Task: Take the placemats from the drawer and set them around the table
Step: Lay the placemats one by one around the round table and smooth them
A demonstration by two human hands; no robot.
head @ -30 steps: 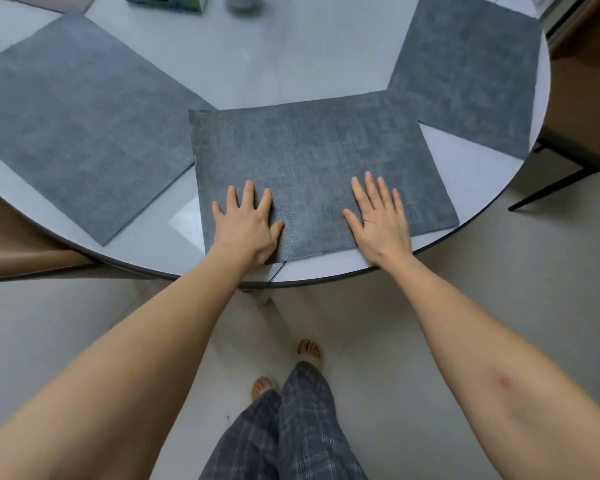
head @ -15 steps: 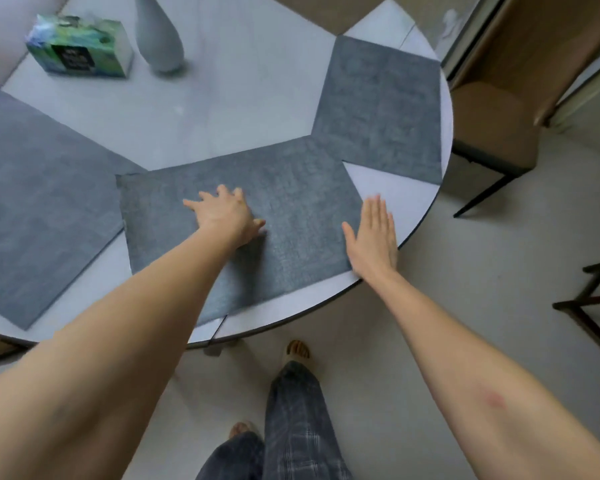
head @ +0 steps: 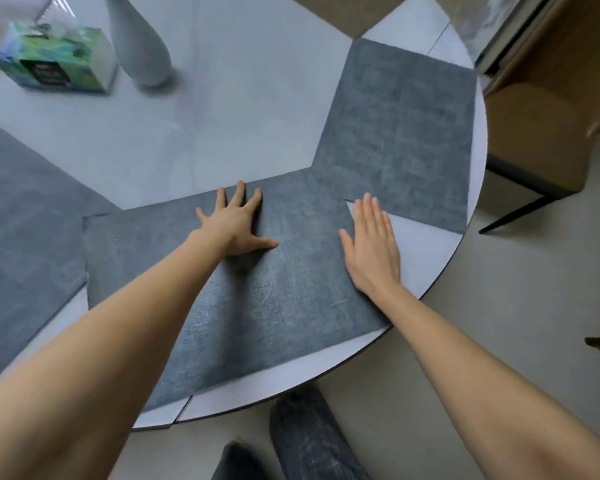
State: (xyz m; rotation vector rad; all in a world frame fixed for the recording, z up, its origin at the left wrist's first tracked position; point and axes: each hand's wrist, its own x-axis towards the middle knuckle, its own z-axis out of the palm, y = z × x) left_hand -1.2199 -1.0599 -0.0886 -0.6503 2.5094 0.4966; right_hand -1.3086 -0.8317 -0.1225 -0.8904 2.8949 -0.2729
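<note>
Only blurred print marks the tissue box point(head: 54, 60).

The left placemat point(head: 21, 244) runs off the picture's left edge; the vase point(head: 137, 39) is cut at the top, the blurred tissue box point(head: 54, 60) print is unreadable, and the forearms hide parts of the middle placemat point(head: 274, 306)

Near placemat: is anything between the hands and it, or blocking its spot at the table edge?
Nothing visible. The left hand lies flat on the near placemat; the right hand rests across its right edge. The vase and tissue box stand well beyond it.
</note>
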